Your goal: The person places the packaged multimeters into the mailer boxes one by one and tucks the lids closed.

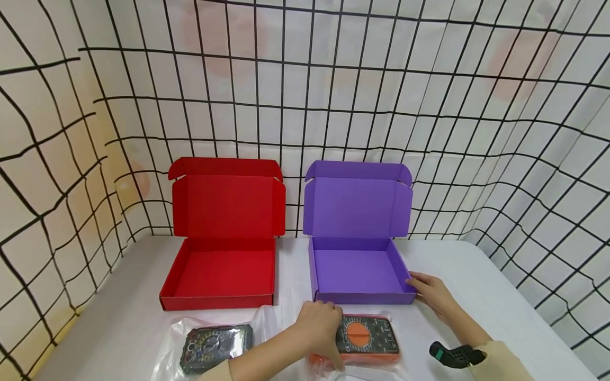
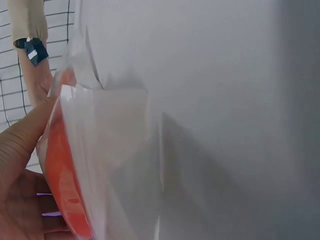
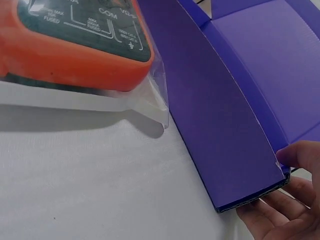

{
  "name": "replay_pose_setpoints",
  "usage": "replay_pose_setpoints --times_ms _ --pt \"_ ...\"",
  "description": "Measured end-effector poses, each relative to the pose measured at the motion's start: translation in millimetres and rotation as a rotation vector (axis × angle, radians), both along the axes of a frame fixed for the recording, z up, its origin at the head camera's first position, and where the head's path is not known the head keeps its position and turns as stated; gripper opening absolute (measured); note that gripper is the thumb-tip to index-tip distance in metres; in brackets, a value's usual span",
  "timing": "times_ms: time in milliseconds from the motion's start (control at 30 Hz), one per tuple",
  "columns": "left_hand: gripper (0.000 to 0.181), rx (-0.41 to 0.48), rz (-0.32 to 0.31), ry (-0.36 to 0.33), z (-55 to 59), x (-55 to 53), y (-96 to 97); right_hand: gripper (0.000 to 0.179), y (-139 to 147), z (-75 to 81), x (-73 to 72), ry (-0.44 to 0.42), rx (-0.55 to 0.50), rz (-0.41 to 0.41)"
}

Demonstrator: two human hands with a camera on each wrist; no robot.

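Observation:
An orange and black multimeter [image 1: 369, 334] lies in a clear plastic bag before the purple box [image 1: 364, 298]. My left hand [image 1: 319, 327] grips its left end through the bag, thumb toward me and fingers along the far side. In the left wrist view, the orange edge of the multimeter [image 2: 64, 180] shows between thumb and fingers, loose plastic [image 2: 117, 145] hanging beside it. My right hand [image 1: 431, 292] pinches the front right corner of the purple box. Seen from the right wrist, its thumb is on the inner side of the box wall [image 3: 215, 115] and the fingers curl below.
To the left stands a red box [image 1: 216, 302], lid raised. A dark multimeter [image 1: 216, 346] in clear plastic lies in front of it. Black wire grid [image 1: 305, 111] surrounds the white table [image 1: 476, 275] at the back and sides. A black band [image 1: 455, 355] is on my right wrist.

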State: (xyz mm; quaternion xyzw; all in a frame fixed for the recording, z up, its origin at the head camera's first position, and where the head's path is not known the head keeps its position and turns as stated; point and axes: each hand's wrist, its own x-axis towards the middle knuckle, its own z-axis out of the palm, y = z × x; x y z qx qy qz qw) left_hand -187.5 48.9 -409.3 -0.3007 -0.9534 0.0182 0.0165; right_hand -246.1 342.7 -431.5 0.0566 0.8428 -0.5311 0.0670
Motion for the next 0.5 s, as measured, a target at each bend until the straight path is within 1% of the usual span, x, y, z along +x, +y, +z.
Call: replay_pose_setpoints --times_ms 100,167,333,400,500 --pt "0.075 -0.003 -0.001 0.026 -1.8 1.4 -0.8 0.055 0 -1.4 -0.2 -0.005 0.000 0.008" --pt "0.074 0.012 -0.005 0.047 -5.1 1.4 -2.1 0.056 -1 -1.5 0.1 -0.011 0.001 0.008" --pt "0.078 0.114 -0.020 0.081 -14.5 1.8 -7.2 0.058 0 -0.3 -0.6 -0.019 0.011 0.017" --pt "0.079 0.154 -0.027 0.080 -16.6 2.0 -8.7 0.059 1 -0.6 -1.2 -0.021 0.005 0.022" --pt "0.078 0.186 -0.033 0.075 -17.2 1.9 -10.2 0.059 2 -0.9 -2.2 -0.031 -0.004 0.029"
